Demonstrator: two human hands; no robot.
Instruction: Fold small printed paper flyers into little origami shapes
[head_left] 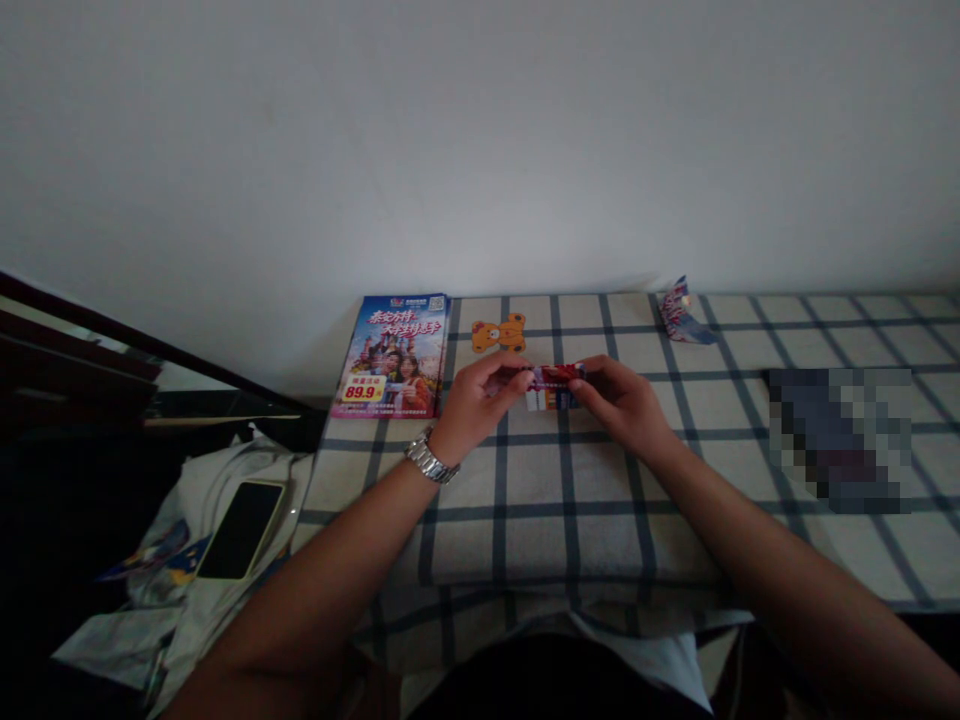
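A small folded flyer (553, 385), printed in red, purple, white, blue and yellow, is held just above the checked cloth between both hands. My left hand (491, 390), with a silver watch (432, 456) at the wrist, pinches its left end. At the other end, my right hand (616, 398) grips it between thumb and fingers. Behind the hands lies a cut-out of two cartoon bears (499, 333). A stack of colourful flyers (394, 355) sits left of my left hand, its top sheet showing "89.9".
The checked tablecloth (480, 510) covers the table, which meets a pale wall (525, 150). A crumpled or folded printed paper (681, 315) stands near the wall. Right of it lies a blurred-out dark object (832, 440). A phone (241, 530) rests on white bags at the lower left.
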